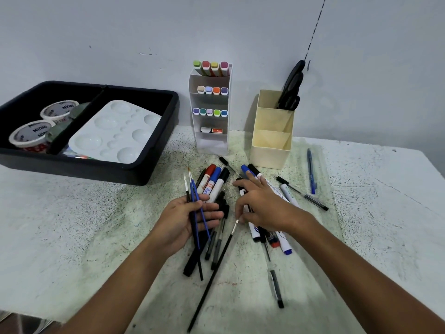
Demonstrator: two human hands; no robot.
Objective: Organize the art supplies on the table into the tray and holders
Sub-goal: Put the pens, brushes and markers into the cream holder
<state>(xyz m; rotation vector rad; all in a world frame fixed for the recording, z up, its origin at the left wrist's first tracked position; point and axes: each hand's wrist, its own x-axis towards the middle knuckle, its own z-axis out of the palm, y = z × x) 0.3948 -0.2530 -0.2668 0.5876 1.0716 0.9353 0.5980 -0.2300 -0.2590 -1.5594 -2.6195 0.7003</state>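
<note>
Many markers and pens litter our speckled table [96, 213] by a grey wall. Our left hand [190, 222] grips thin paintbrushes [193, 201]; our right hand [260, 203] pinches a long black brush [216, 266].

brushes [194, 208]: thin, blue and black, bunched in left palm | markers [213, 183]: loose pile mid-table | tray [154, 162]: black, holds palette [115, 132], tape rolls [32, 135]

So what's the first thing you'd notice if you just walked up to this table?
Probably the pile of markers and pens scattered mid-table, with both hands in it: the left hand holds a few thin paintbrushes, and the right hand pinches another long brush. Next, the rows of bright marker caps in the white tiered holder by the wall, and the black tray on the left.
</note>
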